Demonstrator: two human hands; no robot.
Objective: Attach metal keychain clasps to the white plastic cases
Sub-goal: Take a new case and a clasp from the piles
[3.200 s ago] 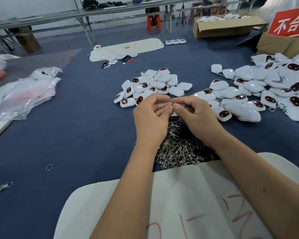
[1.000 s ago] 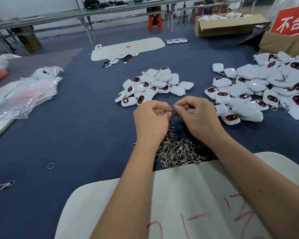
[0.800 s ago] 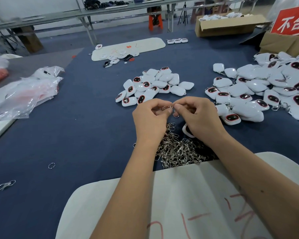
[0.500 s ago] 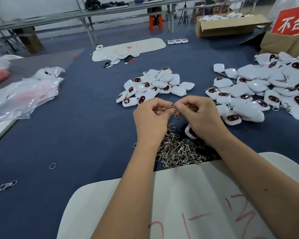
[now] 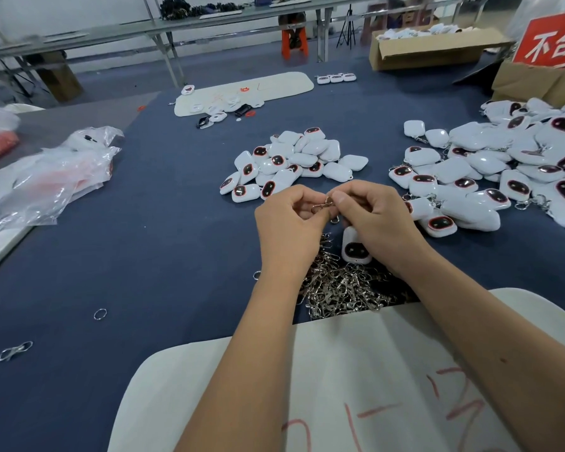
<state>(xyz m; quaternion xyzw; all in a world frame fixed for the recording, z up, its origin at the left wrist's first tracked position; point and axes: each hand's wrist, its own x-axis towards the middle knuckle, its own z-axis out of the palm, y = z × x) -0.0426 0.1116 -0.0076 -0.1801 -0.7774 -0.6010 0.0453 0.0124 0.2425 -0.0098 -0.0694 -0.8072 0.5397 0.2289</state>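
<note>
Both hands meet above the blue table (image 5: 128, 249), fingers curled inward. The left hand (image 5: 289, 226) pinches a metal clasp (image 5: 322, 204) between thumb and forefinger, and the right hand (image 5: 377, 220) pinches the same clasp from the other side, its thumb tip pressed just beside the clasp's right end. The clasp lies level between the two sets of fingertips, bridging the small gap between the hands.

A white case (image 5: 355, 245) with a dark oval window hangs below the right hand's fingers, its upper end hidden behind them; whether it is linked to the clasp cannot be told. It dangles just above a heap of loose clasps (image 5: 340, 288), which lies on the table between the wrists and touches the far edge of a white board (image 5: 340, 386) marked in red.

Beyond the hands sits a small pile of cases (image 5: 294, 164), and a larger pile (image 5: 503, 171) spreads to the right. A lone ring (image 5: 100, 314) and a stray clasp (image 5: 15, 350) lie well apart on the left, near crumpled plastic bags (image 5: 46, 177).
</note>
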